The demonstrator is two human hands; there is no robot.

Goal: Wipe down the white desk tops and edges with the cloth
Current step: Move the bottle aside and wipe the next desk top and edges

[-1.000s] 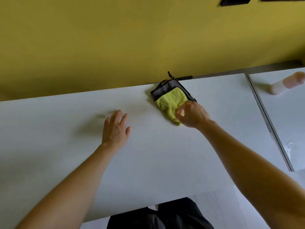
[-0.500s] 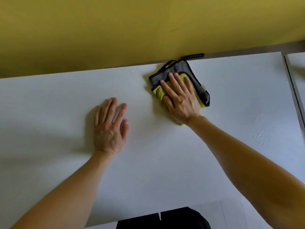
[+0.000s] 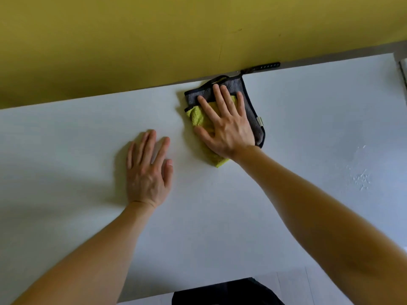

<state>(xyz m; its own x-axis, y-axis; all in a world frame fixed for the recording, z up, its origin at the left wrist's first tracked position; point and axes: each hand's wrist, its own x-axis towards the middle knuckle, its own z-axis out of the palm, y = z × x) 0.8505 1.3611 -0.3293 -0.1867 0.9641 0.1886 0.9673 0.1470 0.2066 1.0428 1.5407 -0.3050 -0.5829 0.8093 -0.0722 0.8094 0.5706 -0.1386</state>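
Observation:
A folded cloth (image 3: 253,115), yellow on one face and grey with dark trim on the other, lies on the white desk top (image 3: 220,227) close to its back edge. My right hand (image 3: 226,126) presses flat on the cloth with fingers spread, covering its middle. My left hand (image 3: 147,172) rests palm down on the bare desk, a little left of the cloth and nearer to me, holding nothing.
A yellow panel (image 3: 154,40) rises straight behind the desk's back edge. A black perforated strap (image 3: 262,67) sticks out at that edge just behind the cloth. Wet droplets (image 3: 361,179) sit on the desk at the right. A neighbouring desk edge (image 3: 403,67) shows at far right.
My right hand went from pinching the cloth to lying flat on it and slid it toward the back edge. My left hand settled flat on the desk. The view shifted left.

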